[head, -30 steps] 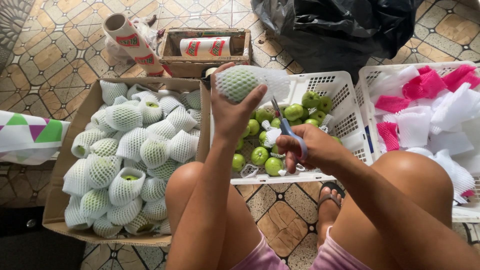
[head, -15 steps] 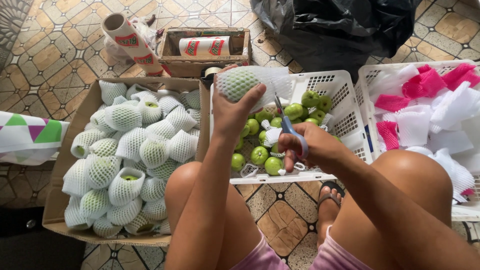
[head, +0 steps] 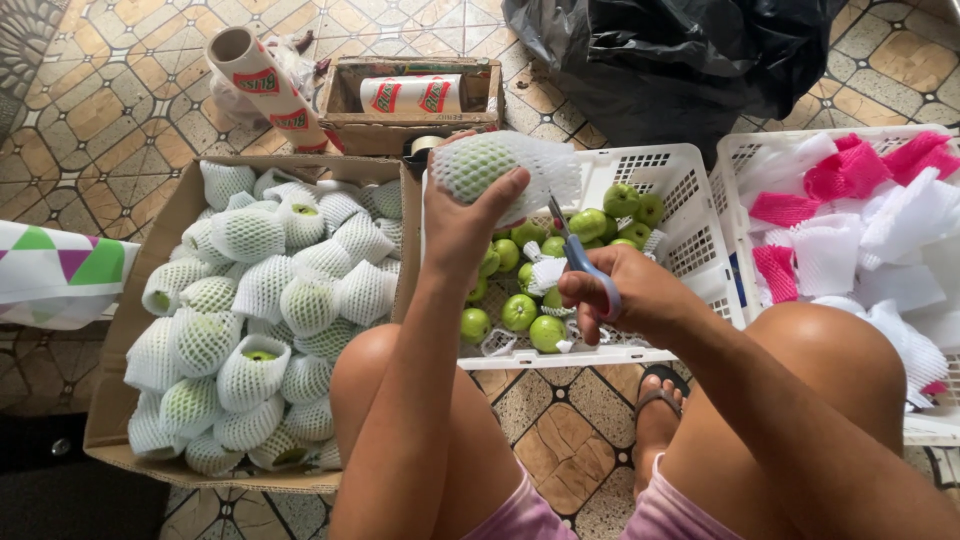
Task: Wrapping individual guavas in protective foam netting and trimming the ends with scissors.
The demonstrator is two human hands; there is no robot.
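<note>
My left hand [head: 462, 222] holds up a green fruit [head: 480, 165] wrapped in a white foam net sleeve whose loose end sticks out to the right. My right hand [head: 628, 290] grips blue-handled scissors [head: 577, 251], blades pointing up toward that loose end. Both hands hover over a white plastic crate [head: 676, 230] holding several bare green fruits [head: 520, 312]. To the left, a cardboard box [head: 130, 330] is packed with several net-wrapped fruits [head: 270, 290].
A second white crate [head: 745, 150] at right holds white and pink foam nets [head: 840, 230]. A small cardboard box [head: 410, 125] with a wrapped roll and another roll [head: 265, 85] lie on the tiled floor. A black plastic bag [head: 660, 60] lies behind. My knees frame the crate.
My left hand has tilted the wrapped fruit slightly, its net end now pointing right. The scissors in my right hand have shifted a little left and up toward it.
</note>
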